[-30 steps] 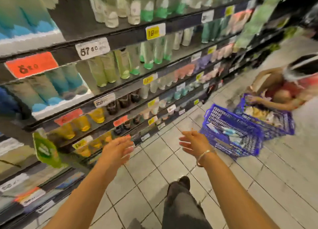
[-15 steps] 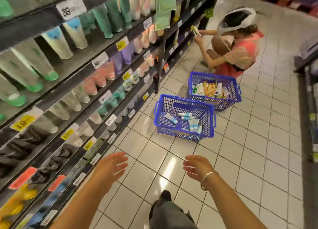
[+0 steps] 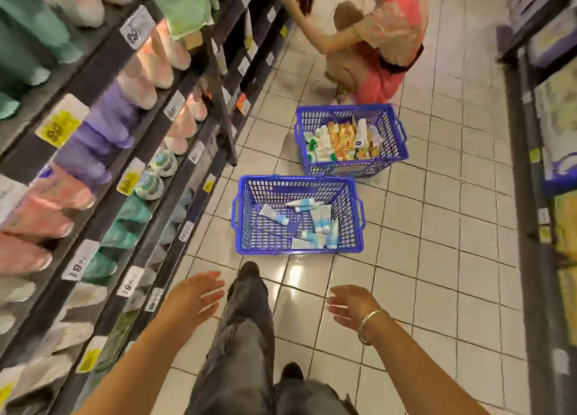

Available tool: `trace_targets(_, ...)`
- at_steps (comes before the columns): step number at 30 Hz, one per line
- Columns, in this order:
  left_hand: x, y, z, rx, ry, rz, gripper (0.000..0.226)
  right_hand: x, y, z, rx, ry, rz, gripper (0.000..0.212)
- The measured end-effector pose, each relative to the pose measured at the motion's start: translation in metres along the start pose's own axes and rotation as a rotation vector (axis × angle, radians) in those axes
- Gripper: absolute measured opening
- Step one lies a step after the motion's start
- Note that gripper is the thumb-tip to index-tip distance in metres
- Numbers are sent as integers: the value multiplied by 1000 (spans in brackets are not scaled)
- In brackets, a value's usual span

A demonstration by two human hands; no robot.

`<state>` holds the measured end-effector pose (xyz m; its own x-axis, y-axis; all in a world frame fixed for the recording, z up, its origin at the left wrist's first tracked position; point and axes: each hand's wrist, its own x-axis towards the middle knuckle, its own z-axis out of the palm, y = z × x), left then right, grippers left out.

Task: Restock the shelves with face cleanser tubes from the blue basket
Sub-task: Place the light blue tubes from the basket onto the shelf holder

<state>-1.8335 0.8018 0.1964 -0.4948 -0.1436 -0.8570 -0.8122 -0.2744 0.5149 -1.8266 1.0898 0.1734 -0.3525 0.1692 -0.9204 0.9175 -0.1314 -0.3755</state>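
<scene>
Head view: two blue baskets [image 3: 299, 214] (tubes [image 3: 315, 224] uncountable), left hand [image 3: 195, 296] and right hand [image 3: 351, 305] spread, holding nothing

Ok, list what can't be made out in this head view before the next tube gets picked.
- Print on the tubes in the near blue basket: too small to read.
- Shelf products on the left: motion-blurred, brands unreadable.
- Far basket: contents piled, lower packs hidden.
- Crouching person: cut off by the top edge.
- Left hand and right hand: empty, fingers slightly blurred.
</scene>
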Motion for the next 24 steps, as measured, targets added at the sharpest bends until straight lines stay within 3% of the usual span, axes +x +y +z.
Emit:
trace_targets(6,70,76,42,181,-83,-42,15,39,-39,19,165,84,97,7)
trace_targets(13,167,168,109,314,-140,-35,15,116,-150,43,200,152,49,15)
trace_targets(18,231,154,129,366,-121,-141,14,186,-156,50,60,144,144,28)
trace_targets(21,286,147,161,347,-113,-145,13,251,-174,32,-45,185,104,20)
trace_targets(24,365,128,197,280,-65,-159,18,331,-189,22,-162,175,67,27)
